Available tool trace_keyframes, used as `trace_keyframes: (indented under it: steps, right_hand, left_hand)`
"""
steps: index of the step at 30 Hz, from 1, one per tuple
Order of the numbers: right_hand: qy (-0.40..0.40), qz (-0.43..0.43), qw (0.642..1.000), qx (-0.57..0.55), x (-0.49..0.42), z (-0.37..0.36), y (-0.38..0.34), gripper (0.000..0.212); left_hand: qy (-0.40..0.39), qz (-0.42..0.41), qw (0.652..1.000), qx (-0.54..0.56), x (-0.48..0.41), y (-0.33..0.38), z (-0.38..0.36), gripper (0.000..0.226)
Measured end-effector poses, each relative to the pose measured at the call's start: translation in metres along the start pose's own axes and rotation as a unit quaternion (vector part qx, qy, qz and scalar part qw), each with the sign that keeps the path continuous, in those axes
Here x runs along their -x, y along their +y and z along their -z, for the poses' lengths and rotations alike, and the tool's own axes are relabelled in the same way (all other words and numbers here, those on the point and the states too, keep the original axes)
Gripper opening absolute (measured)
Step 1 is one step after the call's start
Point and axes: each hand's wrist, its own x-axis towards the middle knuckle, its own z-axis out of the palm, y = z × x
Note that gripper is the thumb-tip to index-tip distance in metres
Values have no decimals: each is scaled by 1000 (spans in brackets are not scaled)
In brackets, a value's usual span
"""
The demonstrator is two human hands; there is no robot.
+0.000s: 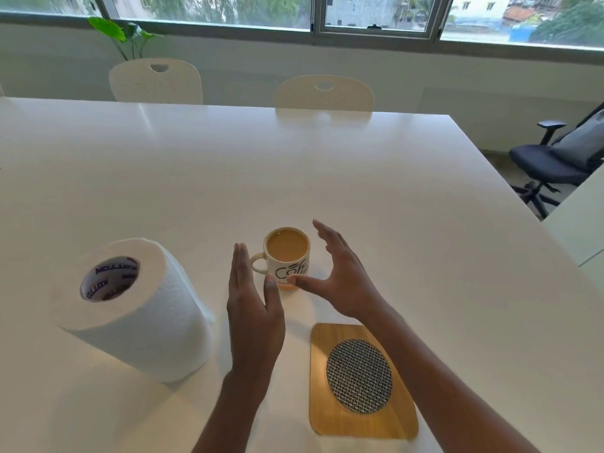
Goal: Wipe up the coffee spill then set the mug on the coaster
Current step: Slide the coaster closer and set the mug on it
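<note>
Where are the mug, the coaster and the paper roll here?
mug (pixel 291 269): head view, printed front wall.
coaster (pixel 359 376): head view, woven centre disc.
paper roll (pixel 170 328): head view, white outer side.

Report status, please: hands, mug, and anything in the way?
Open: left hand, right hand, flanking mug. Mug full, on table, off coaster; paper roll untouched. Nothing lies between mug and coaster.

White table (pixel 294 165); left cream chair (pixel 157 83), right cream chair (pixel 323 94) behind; black office chair (pixel 555 161) far right; leafy plant (pixel 114 31); white wall (pixel 261 60); daylit windows (pixel 212 8).
</note>
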Motion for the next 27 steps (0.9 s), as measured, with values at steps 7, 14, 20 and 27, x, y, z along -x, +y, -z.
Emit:
trace_keyframes:
  steps: [7, 14, 20, 27]
  right_hand:
    - [-107, -23, 992, -64, -40, -9, 27, 124]
    - [-118, -11, 989, -87, -49, -12, 50, 93]
    - [-92, 2, 992, -90, -51, -14, 57, 84]
    - [-69, 23, 994, -87, -50, -11, 55, 86]
  left_hand:
    - [-1, 49, 998, 36, -18, -16, -13, 61]
    - [34, 64, 997, 4, -25, -16, -16, 40]
    - [54, 65, 996, 1, -28, -13, -15, 30]
    - [55, 65, 996, 3, -29, -6, -14, 28]
